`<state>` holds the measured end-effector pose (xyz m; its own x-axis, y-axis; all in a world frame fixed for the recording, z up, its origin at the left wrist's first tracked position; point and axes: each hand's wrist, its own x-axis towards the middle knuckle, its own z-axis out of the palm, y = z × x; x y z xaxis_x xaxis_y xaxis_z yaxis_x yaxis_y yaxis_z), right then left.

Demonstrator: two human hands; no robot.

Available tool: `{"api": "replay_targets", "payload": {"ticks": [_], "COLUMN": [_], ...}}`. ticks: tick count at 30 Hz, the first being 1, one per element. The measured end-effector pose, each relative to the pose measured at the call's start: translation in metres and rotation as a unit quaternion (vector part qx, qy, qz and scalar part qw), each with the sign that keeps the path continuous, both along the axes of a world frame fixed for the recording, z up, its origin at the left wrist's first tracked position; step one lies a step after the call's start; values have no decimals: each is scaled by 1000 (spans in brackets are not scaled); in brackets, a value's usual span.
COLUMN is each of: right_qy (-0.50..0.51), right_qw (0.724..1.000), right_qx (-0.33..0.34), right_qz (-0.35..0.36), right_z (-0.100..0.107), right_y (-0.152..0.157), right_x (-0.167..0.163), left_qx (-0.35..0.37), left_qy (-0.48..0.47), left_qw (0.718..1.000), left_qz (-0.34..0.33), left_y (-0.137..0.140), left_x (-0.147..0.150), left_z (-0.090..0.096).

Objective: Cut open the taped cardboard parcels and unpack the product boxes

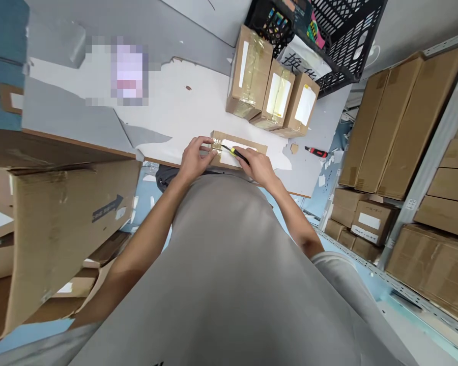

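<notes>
A small taped cardboard box [248, 141] with a white label lies at the table's near edge, close to my body. My left hand [196, 156] is at the box's left end, thumb and fingers curled around its taped corner. In my right hand [257, 165] is a utility knife [238, 153], black with yellow-green, its tip pointing left over the box near the tape. Whether the tip touches the tape I cannot tell.
Taped boxes [250, 71] stand beyond, beside a black plastic crate [343, 46]. A red-and-black cutter [316, 152] lies right on the table [198, 112]. A large open carton [72, 213] is at left, shelves with cartons [400, 127] at right.
</notes>
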<state>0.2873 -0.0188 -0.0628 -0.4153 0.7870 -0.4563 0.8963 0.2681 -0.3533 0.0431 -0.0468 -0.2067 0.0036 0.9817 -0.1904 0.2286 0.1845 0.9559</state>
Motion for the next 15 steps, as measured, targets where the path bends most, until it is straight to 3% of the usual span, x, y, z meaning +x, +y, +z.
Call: {"api": "replay_targets", "payload": {"ticks": [6, 15], "right_qy": [-152, -215], "right_qw": [981, 965], "right_qx": [-27, -46], "right_qz": [116, 140], "right_z": [21, 30], "right_y": [14, 20], "right_x": [-42, -61], "left_qx": [5, -10], "left_qy": [-32, -55], "left_qw": [999, 998], "left_qz": [-21, -42], "left_y": [4, 10], "left_x": [-6, -7], "left_z": [-3, -7]}}
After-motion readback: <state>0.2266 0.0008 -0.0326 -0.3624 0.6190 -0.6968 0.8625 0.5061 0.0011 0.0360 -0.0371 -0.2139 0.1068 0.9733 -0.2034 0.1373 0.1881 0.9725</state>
